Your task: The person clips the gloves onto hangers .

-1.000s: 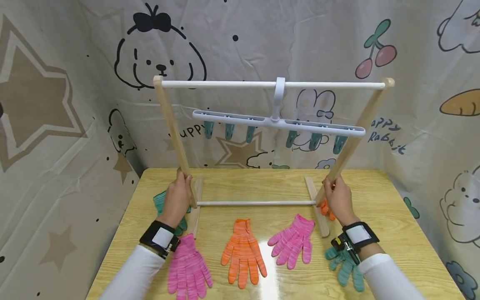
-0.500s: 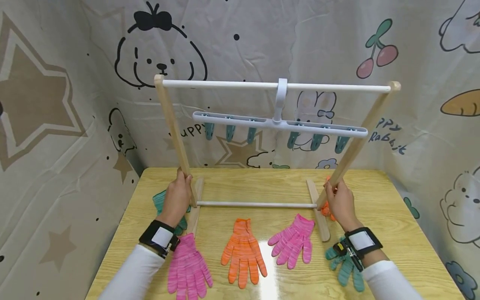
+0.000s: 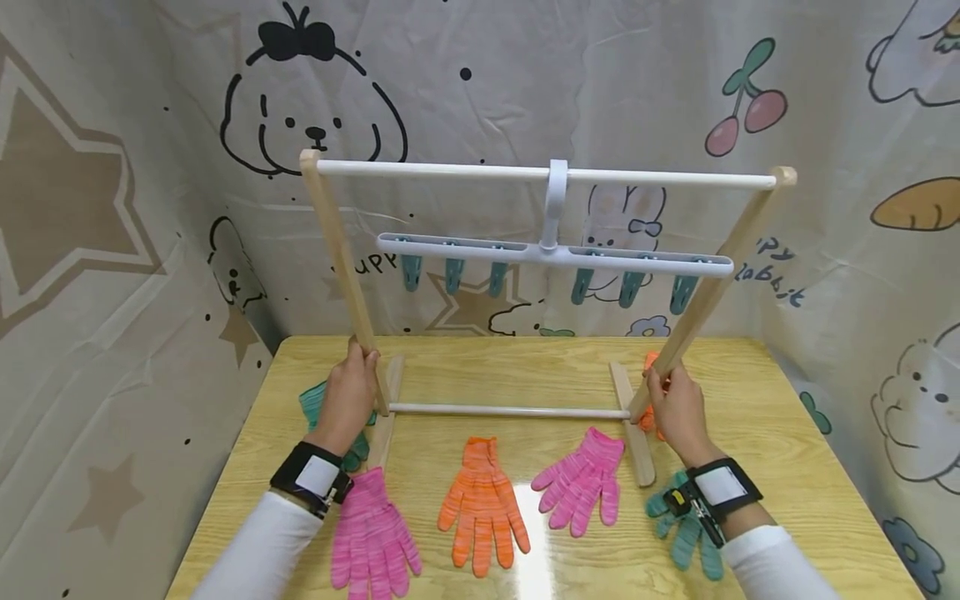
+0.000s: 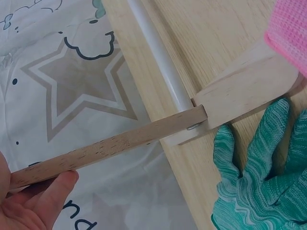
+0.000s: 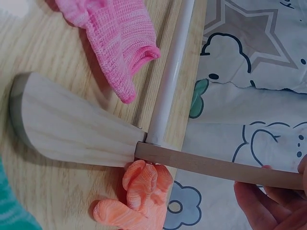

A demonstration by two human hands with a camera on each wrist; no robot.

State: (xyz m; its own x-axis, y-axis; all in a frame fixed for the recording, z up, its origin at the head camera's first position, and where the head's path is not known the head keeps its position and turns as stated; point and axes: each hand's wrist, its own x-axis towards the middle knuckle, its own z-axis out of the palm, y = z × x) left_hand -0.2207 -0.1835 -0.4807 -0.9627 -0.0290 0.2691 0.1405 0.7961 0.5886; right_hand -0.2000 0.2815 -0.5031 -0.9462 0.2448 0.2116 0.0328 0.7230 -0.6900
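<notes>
A wooden drying rack (image 3: 450,170) with white rods stands on the table in the head view. My left hand (image 3: 347,396) grips its left upright near the base, and my right hand (image 3: 677,412) grips the right upright at a similar height. From the top rod hangs a pale clip hanger (image 3: 555,253) with several teal clips (image 3: 453,277) along its bar, nothing in them. In the left wrist view, thumb and fingers (image 4: 55,194) wrap the left upright (image 4: 115,146). Fingers (image 5: 259,201) hold the right upright (image 5: 216,167) in the right wrist view.
Knitted gloves lie around the rack: two pink gloves (image 3: 373,533) (image 3: 581,483), an orange glove (image 3: 482,508) in front, and a second orange glove (image 5: 146,196) by the right foot. A green glove (image 4: 264,182) is beside the left foot, another green glove (image 3: 686,533) under my right wrist.
The rack's right side has shifted slightly toward me and to the right, my right hand moving with it. The hanger hangs more level. My left hand keeps its grip.
</notes>
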